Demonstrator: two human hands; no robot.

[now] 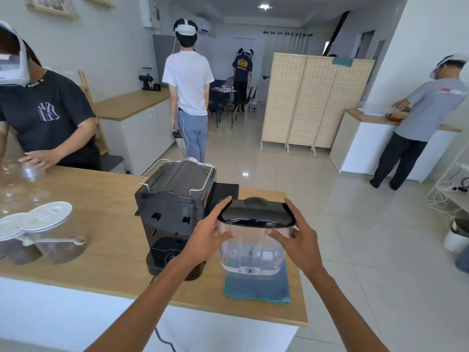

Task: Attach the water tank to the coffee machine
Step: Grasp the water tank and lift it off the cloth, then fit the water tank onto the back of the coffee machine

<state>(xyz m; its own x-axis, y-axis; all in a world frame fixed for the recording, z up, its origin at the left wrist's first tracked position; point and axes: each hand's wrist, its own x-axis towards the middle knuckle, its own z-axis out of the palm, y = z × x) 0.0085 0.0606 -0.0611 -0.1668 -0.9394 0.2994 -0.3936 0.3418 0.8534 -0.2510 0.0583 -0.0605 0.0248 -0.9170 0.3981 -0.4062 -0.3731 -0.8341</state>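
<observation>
From the head camera, both hands hold the water tank [251,246] by its upper part, just under the glossy black lid [256,214]. The left hand [208,235] has its grip wrapped round the tank's 9 o'clock side, thumb on the clear wall and fingers behind the lid; the right hand [299,240] mirrors it at 3 o'clock. Two hands probably keep the tank level for seating. The tank is a transparent, smooth plastic tub with rounded corners, its base on or just above a folded teal cloth [258,288]. The coffee machine [172,219], boxy matte black plastic with wire rails on top, stands just beside it at 9 o'clock on the wood-topped surface [106,245], its back facing the camera.
</observation>
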